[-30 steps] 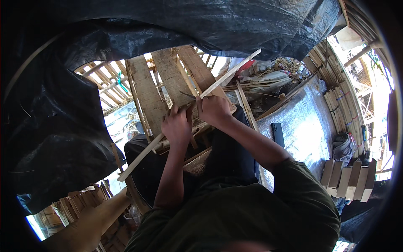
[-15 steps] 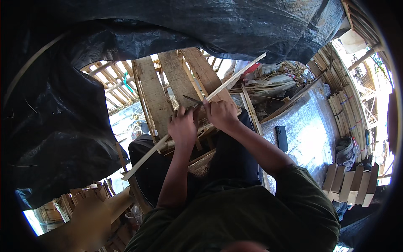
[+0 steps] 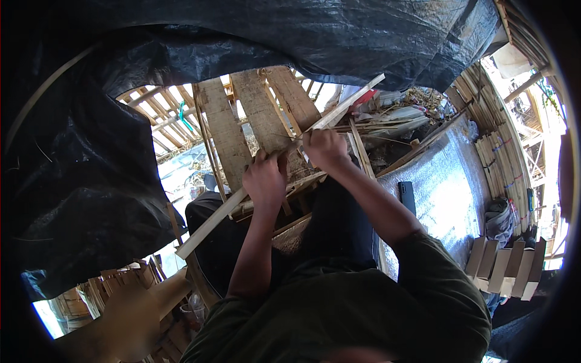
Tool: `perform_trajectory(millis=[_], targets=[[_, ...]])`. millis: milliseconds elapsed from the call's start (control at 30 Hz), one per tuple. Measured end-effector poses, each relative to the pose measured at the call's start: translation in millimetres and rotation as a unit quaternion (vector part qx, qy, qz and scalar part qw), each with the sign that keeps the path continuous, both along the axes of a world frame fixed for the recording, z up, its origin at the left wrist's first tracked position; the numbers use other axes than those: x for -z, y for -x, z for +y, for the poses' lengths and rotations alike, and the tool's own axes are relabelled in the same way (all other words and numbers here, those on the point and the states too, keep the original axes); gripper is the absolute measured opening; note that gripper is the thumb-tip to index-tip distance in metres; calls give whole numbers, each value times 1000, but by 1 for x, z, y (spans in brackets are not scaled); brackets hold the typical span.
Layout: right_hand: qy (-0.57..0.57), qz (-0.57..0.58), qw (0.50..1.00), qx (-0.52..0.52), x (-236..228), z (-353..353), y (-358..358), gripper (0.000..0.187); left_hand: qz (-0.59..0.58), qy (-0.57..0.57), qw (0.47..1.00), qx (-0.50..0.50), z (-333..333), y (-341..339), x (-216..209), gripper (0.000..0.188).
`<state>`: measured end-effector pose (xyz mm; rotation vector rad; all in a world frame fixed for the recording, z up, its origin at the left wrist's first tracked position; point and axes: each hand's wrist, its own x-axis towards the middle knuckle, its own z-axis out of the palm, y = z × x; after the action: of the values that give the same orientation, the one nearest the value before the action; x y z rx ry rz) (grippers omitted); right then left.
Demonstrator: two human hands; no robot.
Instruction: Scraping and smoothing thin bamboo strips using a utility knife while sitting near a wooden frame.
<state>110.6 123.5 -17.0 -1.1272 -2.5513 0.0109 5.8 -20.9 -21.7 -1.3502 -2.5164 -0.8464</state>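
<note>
A long, pale bamboo strip (image 3: 212,230) runs slantwise from my lower left to the upper right, over the near end of some wooden planks (image 3: 260,109). My left hand (image 3: 264,179) is closed round it, just short of the middle. Farther up the strip, my right hand (image 3: 327,149) is a fist against it. The dark knife blade that stuck out of this fist a moment ago is mostly hidden now. The strip's far end (image 3: 375,81) reaches toward the black sheet, and its near end lies beside my left knee.
Black plastic sheeting (image 3: 363,36) hangs across the far side and the left. At right, a phone (image 3: 407,196) lies on a silvery mat (image 3: 445,175), with bundled bamboo strips (image 3: 499,160) beyond. Folded cardboard pieces (image 3: 505,266) stand at lower right, and plastic scraps (image 3: 399,118) lie beyond the planks.
My right hand has moved a little up and right, along the strip. The blade pointing left from it has dropped out of plain sight. The strip looks turned, showing a broader face.
</note>
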Motion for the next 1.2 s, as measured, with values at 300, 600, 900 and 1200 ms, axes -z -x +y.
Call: perform_trajectory(millis=[300,600,900,1200], targets=[[40,-43,998,40,-8,-15,7,43,55,-62,996,16,1,-7,6,19],[102,-103,988,58,-23,-37,13,47,26,-26,999,11,1,-2,9,19],[75,-159,984,33,-20,-24,9,40,26,-21,999,15,-1,-5,16,20],[6,-141,990,13,-16,-19,-12,44,22,-34,999,7,-3,-5,5,21]])
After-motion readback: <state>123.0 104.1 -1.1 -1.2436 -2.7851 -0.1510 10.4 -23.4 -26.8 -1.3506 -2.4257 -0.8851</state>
